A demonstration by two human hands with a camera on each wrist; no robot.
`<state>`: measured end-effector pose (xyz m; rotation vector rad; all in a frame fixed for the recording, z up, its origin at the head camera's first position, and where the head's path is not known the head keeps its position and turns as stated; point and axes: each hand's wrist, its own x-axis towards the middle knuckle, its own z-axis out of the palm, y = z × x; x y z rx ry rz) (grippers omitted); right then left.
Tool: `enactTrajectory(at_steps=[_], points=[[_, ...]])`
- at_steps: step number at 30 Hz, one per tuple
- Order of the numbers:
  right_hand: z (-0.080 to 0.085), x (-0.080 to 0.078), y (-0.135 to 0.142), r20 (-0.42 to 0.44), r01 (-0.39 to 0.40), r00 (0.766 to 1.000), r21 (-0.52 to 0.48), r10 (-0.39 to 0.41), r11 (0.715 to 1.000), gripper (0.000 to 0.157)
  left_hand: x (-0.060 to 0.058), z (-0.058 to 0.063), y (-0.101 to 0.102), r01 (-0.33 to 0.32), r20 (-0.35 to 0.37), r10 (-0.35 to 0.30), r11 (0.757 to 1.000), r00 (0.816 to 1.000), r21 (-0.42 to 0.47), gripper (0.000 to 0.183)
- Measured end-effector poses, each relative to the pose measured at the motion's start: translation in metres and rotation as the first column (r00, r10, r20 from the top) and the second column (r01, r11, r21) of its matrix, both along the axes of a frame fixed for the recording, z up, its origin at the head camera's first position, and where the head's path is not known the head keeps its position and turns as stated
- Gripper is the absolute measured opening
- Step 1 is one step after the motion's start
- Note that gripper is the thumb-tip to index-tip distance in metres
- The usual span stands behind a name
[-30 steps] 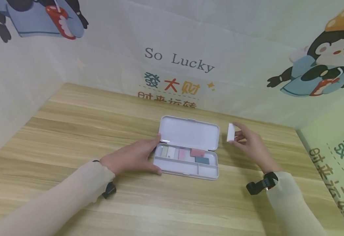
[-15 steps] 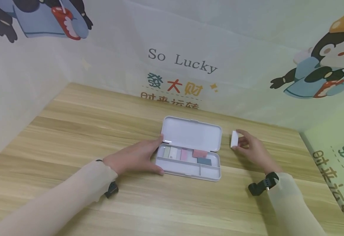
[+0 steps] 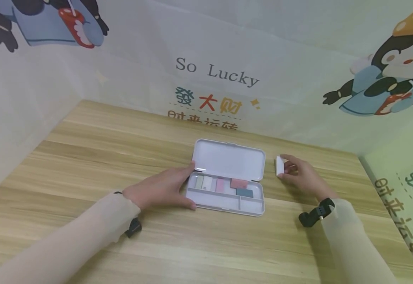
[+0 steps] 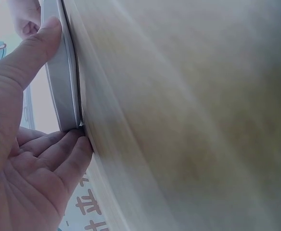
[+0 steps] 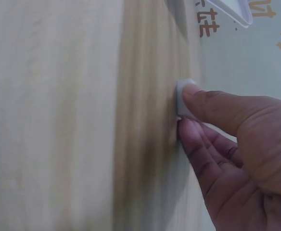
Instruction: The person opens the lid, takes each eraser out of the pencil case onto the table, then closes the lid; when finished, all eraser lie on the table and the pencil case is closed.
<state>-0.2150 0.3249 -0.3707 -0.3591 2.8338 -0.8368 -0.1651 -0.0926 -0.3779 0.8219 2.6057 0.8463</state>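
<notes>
A white pencil case lies open, its lid folded back. My left hand holds its left end, thumb at the front edge and fingers by the hinge; in the left wrist view the thumb presses the case's wall. To the right of the lid, my right hand pinches a white eraser-like block between thumb and fingers. In the right wrist view this block is right at the table surface. The case holds a pink-red block, a dark teal block, and several pale strips.
The case stands on a wood-grain table. A printed cloth backdrop rises along the table's back and sides. A black camera is strapped to the right wrist, and another camera to the left.
My right hand has brought the white block down a little towards the table beside the lid. The left hand keeps its hold on the case. The head view has shifted slightly.
</notes>
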Motion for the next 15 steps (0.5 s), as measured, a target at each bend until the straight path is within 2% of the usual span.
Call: enactTrajectory(at_steps=[6, 15], points=[[0.0066, -0.0067, 0.0011, 0.035, -0.026, 0.999, 0.038, 0.025, 0.999, 0.062, -0.0007, -0.0008, 0.0002, -0.005, 0.014, 0.005, 1.0, 1.0, 0.014, 0.121], [0.0075, -0.0103, 0.0013, 0.107, -0.008, 0.994, 0.081, -0.001, 0.997, 0.065, -0.0007, -0.0013, -0.0008, -0.001, 0.016, 0.0, 1.0, 1.0, 0.016, 0.12]])
